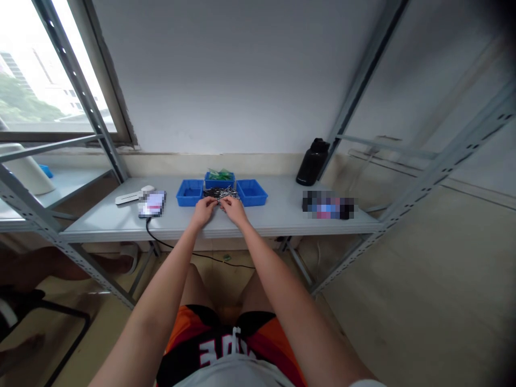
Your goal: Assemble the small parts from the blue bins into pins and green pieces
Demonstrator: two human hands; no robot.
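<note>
A heap of small thin black and silvery pieces lies on the grey shelf table, too fine to tell their kind. My left hand is at the heap's near left edge, its fingers pinched together. Close beside it, my right hand is pinched too, at the near right edge. Whatever sits between the fingertips is too small to make out. Around the heap stand a left blue bin, a right blue bin and a back blue bin with green-and-clear packets in it.
On the table's left are a phone with a black cable and a white device. A black bottle and a blurred-out object are at right. Metal posts frame both ends; another person's leg shows at lower left.
</note>
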